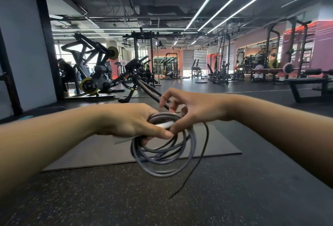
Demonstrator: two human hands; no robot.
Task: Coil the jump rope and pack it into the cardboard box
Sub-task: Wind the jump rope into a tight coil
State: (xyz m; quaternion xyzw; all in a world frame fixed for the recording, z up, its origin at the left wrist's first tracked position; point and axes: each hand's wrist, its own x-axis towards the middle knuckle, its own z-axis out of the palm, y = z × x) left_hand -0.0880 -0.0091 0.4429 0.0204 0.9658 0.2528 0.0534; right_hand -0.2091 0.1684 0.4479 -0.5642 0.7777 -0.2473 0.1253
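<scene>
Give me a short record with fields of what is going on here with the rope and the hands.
place: gym floor with a grey mat
jump rope: mostly coiled in several loops, held in the air
loose end: one strand hangs below the coil
left hand: closed around the top of the coil and a white handle
right hand: at the coil's top, fingers partly curled; its grip cannot be told
cardboard box: not in view

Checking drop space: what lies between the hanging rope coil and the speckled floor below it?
Only air under the rope coil; behind it lies a grey mat on the speckled floor, head view.
</scene>
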